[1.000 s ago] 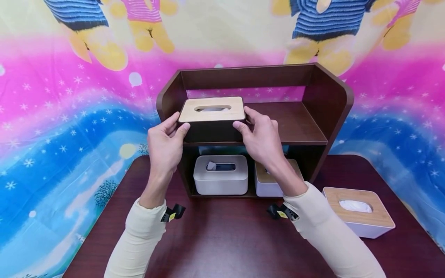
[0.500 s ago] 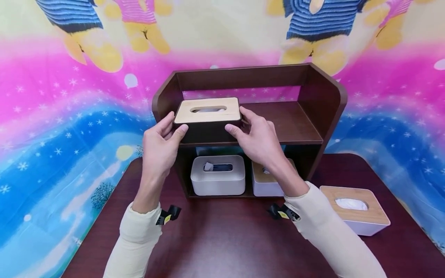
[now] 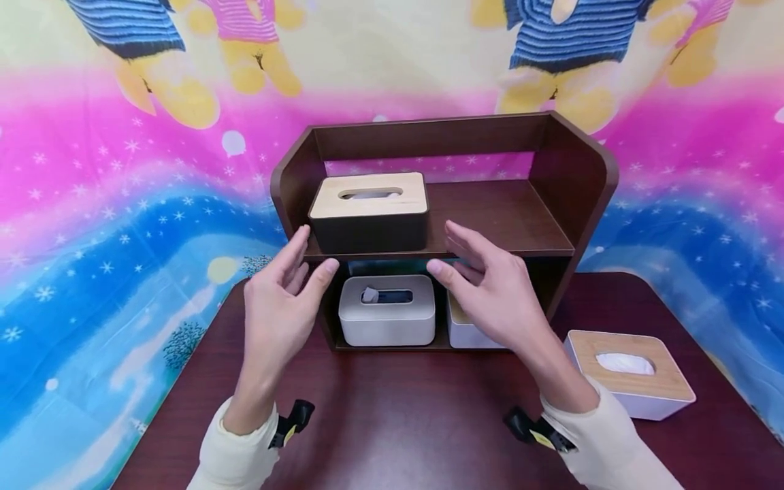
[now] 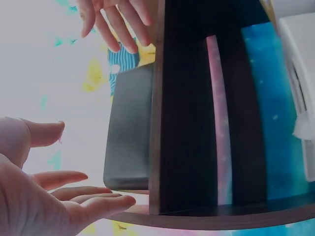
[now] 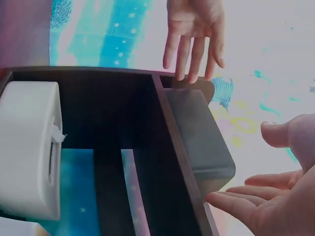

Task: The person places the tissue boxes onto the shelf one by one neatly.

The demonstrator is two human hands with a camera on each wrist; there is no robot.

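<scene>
A black tissue box [image 3: 370, 233] with a pale wooden lid rests on the left part of the upper shelf of a dark brown desk shelf [image 3: 499, 211]. My left hand [image 3: 278, 306] hovers in front of the box's left end, fingers spread and holding nothing. Just right of the box and nearer to me, my right hand [image 3: 496, 289] is also spread, with nothing in it. Both wrist views show the black box [image 4: 130, 130] standing at the shelf board's edge. In the right wrist view the right hand's fingers [image 5: 236, 204] lie apart from the box.
Below, a light grey tissue box [image 3: 387, 320] stands in the lower compartment. Beside it is a white tissue box [image 3: 471, 333], partly hidden by my right hand. Another white tissue box [image 3: 631, 374] with a wooden lid sits on the dark table [image 3: 392, 422] at the right.
Both hands held the black tissue box at its ends earlier. They have let go and drawn back towards me, the right hand also outward. The box now stands on the upper shelf.
</scene>
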